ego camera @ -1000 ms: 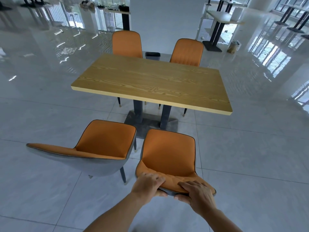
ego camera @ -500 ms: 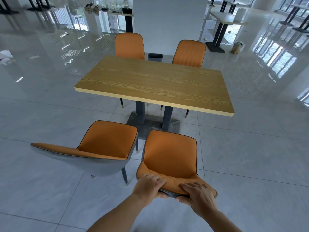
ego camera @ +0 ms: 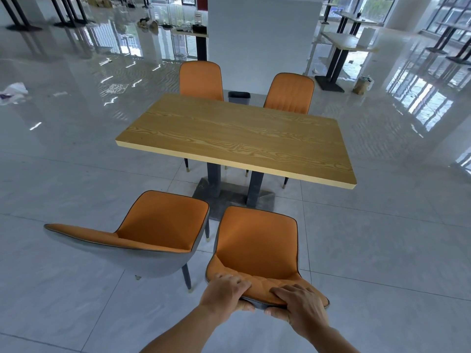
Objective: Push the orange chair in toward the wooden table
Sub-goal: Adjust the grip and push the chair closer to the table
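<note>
The orange chair stands right in front of me, its seat facing the wooden table and its front edge a short way from the table's near edge. My left hand grips the top of its backrest on the left side. My right hand grips the same backrest top on the right, fingers over the orange padding and thumb under the grey shell. The chair's legs are hidden beneath the seat.
A second orange chair stands at the left, turned at an angle, close beside the held one. Two more orange chairs sit at the table's far side with a dark bin between them. The table's dark pedestal base lies ahead.
The view has tipped up a little, so the table sits slightly lower in frame. Both hands keep their grip on the backrest; the chair has barely shifted relative to the table.
</note>
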A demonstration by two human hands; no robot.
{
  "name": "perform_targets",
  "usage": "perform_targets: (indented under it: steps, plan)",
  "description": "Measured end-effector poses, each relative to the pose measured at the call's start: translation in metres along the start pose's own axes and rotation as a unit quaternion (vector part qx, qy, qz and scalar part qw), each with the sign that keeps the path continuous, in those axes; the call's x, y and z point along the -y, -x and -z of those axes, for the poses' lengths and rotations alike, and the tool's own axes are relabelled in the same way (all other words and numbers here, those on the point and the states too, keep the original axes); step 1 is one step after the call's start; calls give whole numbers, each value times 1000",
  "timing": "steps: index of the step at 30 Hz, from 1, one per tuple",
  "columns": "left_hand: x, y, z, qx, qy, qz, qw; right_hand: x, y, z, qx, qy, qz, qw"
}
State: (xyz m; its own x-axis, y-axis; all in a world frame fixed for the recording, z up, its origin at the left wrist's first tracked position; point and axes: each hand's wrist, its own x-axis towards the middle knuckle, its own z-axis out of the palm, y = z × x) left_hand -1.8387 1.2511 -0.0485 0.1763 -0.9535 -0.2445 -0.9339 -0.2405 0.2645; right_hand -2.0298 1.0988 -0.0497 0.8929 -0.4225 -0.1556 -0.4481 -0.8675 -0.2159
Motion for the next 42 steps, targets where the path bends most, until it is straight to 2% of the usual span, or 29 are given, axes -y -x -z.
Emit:
perform_targets:
  steps: [30, 42]
  plan:
    - [-3, 9, 4, 22, 21, 7, 1000, 10, 7, 9, 20, -35, -22, 999]
    - [0, 8, -2, 15, 19, 12, 1000, 10, 5, 5, 31, -2, -27, 999]
